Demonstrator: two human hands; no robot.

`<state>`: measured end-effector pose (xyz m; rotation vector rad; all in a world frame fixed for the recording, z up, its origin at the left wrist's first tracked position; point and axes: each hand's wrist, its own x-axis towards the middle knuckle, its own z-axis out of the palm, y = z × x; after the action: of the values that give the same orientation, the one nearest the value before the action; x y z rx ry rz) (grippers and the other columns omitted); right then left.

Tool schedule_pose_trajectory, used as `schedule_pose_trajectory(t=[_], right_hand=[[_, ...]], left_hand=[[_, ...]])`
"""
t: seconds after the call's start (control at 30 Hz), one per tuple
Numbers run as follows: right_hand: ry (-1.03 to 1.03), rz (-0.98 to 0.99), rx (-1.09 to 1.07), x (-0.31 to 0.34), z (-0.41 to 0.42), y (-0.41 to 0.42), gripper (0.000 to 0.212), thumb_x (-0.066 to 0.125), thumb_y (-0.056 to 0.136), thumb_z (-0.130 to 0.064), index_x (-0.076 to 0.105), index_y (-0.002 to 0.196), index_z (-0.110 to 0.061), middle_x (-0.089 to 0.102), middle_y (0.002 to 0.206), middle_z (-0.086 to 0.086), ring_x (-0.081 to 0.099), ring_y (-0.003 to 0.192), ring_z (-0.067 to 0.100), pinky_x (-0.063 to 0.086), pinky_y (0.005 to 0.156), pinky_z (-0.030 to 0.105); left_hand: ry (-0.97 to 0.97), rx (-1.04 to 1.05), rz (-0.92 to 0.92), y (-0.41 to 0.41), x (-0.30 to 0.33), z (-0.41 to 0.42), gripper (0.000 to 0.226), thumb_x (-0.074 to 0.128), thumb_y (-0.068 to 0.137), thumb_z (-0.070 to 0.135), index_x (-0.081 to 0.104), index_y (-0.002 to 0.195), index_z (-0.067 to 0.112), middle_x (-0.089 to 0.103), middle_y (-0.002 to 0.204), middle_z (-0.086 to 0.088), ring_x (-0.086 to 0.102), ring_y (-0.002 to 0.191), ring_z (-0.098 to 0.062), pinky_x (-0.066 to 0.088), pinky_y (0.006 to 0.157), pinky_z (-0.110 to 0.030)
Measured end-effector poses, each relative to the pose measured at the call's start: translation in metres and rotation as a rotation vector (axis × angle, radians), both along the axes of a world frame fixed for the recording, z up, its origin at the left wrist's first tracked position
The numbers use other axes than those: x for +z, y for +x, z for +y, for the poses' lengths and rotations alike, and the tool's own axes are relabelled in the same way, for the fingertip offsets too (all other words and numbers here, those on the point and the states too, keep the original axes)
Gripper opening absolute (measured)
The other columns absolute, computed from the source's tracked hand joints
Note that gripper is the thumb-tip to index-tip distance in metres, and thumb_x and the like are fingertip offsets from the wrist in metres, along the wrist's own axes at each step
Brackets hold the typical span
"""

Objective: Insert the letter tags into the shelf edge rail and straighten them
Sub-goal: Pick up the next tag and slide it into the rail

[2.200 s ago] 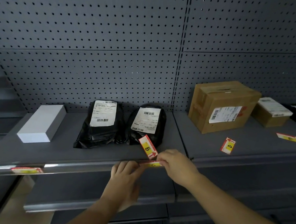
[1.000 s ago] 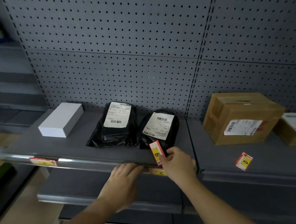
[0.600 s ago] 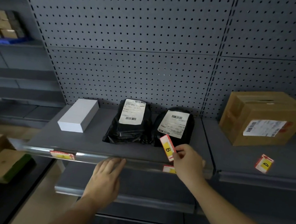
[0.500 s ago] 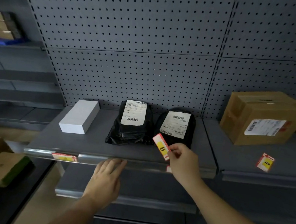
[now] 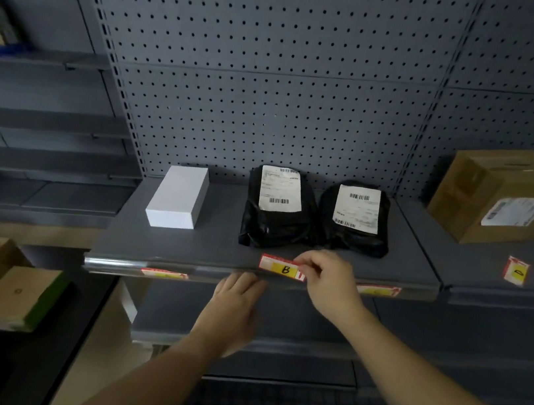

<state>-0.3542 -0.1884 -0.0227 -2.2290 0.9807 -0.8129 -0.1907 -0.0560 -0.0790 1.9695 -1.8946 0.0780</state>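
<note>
Two tags already sitting in the clear shelf-edge rail (image 5: 118, 263); I'm now lowering red-and-yellow B tag (image 5: 280, 267), level, pinched in right hand (image 5: 330, 281); left hand (image 5: 236, 305) flat-fingered underneath.

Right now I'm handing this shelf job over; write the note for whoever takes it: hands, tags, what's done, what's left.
Right hand pinches the B tag by its right end, just above the shelf edge rail, not yet in it.
Left hand, fingers straight, touches the rail just below the B tag.
Done: two tags sit in the rail, the left tag and the right tag; their letters are unreadable.
Left: seat and straighten B. The D tag lies loose on the next shelf, near the cardboard box.
</note>
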Motion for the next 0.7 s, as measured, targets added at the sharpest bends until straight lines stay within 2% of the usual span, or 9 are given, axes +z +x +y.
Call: schedule_pose_trajectory(t=[0.27, 0.53, 0.7], right_hand=[[-0.037, 0.061, 0.08, -0.007, -0.003, 0.004, 0.019, 0.063, 0.088, -0.005, 0.075, 0.091, -0.02, 0.062, 0.089, -0.009, 0.058, 0.084, 0.007, 0.046, 0.081, 0.021], [-0.087, 0.195, 0.216, -0.006, -0.008, 0.007, 0.017, 0.059, 0.093, -0.01, 0.073, 0.098, -0.018, 0.062, 0.095, -0.003, 0.057, 0.092, 0.017, 0.049, 0.083, 0.037], [-0.144, 0.294, 0.261, -0.007, -0.007, 0.003, 0.022, 0.054, 0.094, -0.008, 0.071, 0.104, -0.017, 0.062, 0.101, 0.001, 0.053, 0.1, 0.02, 0.047, 0.085, 0.038]], left_hand=[[-0.069, 0.039, 0.093, -0.006, -0.006, 0.001, 0.062, 0.062, 0.073, 0.008, 0.05, 0.133, 0.016, 0.048, 0.121, 0.0, 0.042, 0.115, -0.025, 0.036, 0.102, -0.042], [-0.076, 0.071, 0.126, -0.012, -0.005, 0.002, 0.062, 0.065, 0.076, 0.009, 0.048, 0.135, 0.019, 0.047, 0.122, 0.001, 0.043, 0.112, -0.025, 0.038, 0.098, -0.043], [-0.092, 0.069, 0.124, -0.013, -0.003, 0.002, 0.064, 0.063, 0.075, 0.008, 0.048, 0.135, 0.023, 0.047, 0.121, 0.002, 0.044, 0.109, -0.024, 0.038, 0.096, -0.04]])
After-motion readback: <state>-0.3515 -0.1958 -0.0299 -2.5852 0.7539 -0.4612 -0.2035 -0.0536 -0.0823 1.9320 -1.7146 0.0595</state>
